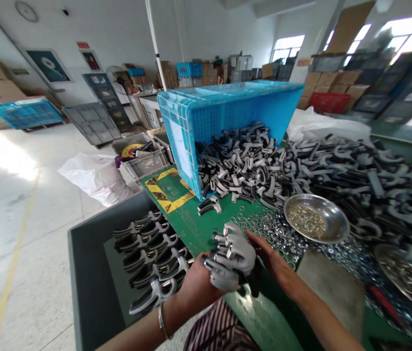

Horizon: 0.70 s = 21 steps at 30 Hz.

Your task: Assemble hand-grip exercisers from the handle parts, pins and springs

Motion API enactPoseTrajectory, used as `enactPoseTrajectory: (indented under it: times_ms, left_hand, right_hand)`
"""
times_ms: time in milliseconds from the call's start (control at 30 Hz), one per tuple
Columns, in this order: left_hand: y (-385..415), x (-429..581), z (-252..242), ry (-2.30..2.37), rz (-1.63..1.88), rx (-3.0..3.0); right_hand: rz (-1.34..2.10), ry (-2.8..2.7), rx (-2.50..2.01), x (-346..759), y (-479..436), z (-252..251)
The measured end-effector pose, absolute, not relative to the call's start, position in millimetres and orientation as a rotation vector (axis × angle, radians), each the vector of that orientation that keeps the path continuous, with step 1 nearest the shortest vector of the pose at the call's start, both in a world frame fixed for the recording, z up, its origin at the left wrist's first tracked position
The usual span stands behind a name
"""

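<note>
A bunch of several grey-and-black spring hand grips (233,256) is held in front of me, their grey heads and metal parts facing up. My left hand (200,280) is closed around the bunch from the left, with its fingers partly hidden behind it. On the right side my right hand (279,268) presses against the same bunch, some fingers hidden by it. To the left, a dark grey bin (92,263) holds rows of similar hand grips (156,295). One loose grey-and-black handle piece (209,206) lies on the green table (194,226).
A tipped blue crate (180,141) spills handle pieces (253,161) into a large pile. A metal bowl (337,219) of small brass-coloured parts stands among scattered rings and nuts. A flat metal plate (332,287), another bowl (388,258) and a red-handled tool (384,302) lie right.
</note>
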<state>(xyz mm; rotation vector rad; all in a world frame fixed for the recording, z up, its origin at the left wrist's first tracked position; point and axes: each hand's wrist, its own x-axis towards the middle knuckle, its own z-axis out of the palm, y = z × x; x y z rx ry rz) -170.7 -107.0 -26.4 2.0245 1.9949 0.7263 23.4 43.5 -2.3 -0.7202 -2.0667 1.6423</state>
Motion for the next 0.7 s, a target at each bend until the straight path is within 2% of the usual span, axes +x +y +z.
enactPoseTrajectory:
  times_ms: [133,367,567,700]
  left_hand:
    - [-108.5,-148.6,-32.1,2.141,0.671,2.031]
    - [-114.5,-139.4,-30.0,2.011,0.807,1.979]
    - [-111.8,-119.3,-63.3,1.591,0.680,2.063]
    - [-96.7,-105.8,-65.6,1.388,0.617,2.072]
  right_hand:
    - [1.914,-1.683,-0.881,16.6,38.6,-3.8]
    - [1.707,-1.485,-0.962,5.5,26.0,-0.3]
    - [1.801,-1.457,-0.810,11.5,16.9,-15.6]
    - [1.653,-1.331,-0.901,14.8,18.7,-19.7]
